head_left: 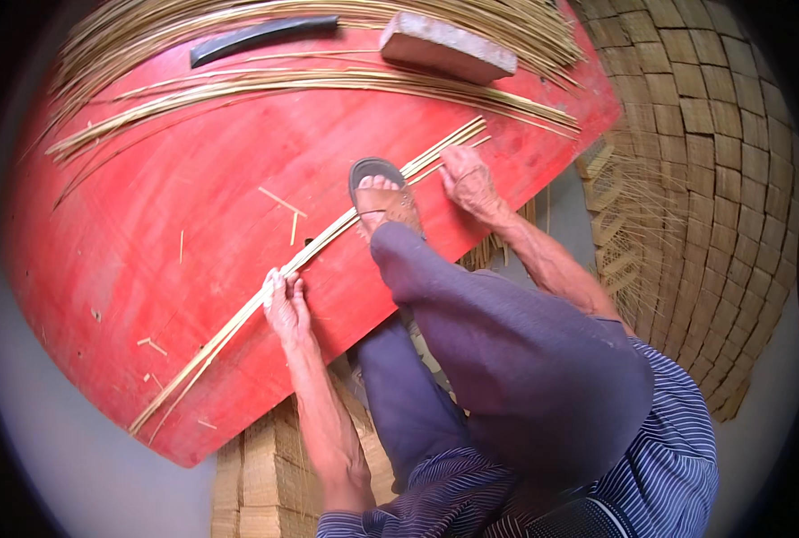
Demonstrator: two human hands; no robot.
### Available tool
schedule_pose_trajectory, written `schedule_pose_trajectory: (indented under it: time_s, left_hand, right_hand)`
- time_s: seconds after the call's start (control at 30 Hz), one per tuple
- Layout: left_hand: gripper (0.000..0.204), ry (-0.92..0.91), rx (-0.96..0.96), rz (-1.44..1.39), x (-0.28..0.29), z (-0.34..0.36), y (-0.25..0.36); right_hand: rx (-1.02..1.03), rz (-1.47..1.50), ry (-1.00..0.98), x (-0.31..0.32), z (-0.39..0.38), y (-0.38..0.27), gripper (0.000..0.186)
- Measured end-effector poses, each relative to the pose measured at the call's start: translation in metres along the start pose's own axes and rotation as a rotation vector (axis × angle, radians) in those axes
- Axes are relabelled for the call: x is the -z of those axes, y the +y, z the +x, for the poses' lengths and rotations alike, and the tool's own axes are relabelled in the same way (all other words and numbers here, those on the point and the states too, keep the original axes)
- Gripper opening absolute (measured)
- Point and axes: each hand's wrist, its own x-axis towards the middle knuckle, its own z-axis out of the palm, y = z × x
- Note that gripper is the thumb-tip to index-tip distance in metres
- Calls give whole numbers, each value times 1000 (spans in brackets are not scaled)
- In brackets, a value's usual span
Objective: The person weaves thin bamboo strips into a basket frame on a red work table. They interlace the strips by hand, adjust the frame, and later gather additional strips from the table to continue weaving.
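A thin bundle of pale bamboo strips (332,232) lies slantwise across the red board, from the near left to the middle right. My foot in a brown sandal (389,202) presses on the bundle. To the left of the foot, my left hand (285,305) is closed on the strips, with something white around its fingertips. On the foot's other side, my right hand (471,184) is closed, with the lowest strip at its curled fingers. What lies inside that fist is partly hidden.
Long strips (310,82) lie along the red board's (175,179) far side, by a reddish brick (449,47) and a dark curved piece (263,40). Short offcuts (283,202) are scattered about. Woven matting (695,152) stands right; pale stacked blocks (269,475) are below.
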Motion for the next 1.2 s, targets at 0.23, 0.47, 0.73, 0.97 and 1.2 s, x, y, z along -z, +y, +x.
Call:
schedule_pose_trajectory:
  time_s: [0.23, 0.47, 0.73, 0.97, 1.2]
  left_hand:
    - [24, 9, 3, 47, 7, 5, 0]
    - [25, -45, 5, 53, 14, 8, 3]
    - [26, -26, -19, 74, 11, 7, 2]
    - [24, -7, -12, 88, 10, 7, 2]
    - [24, 39, -9, 58, 9, 7, 1]
  right_hand:
    - [-822, 830, 189, -6, 2, 61, 34]
    - [-953, 1139, 77, 27, 35, 118, 37]
    - [-769, 915, -226, 37, 61, 136, 48]
    - [-632, 854, -222, 32, 59, 148, 50]
    - [-485, 535, -178, 27, 62, 145, 46]
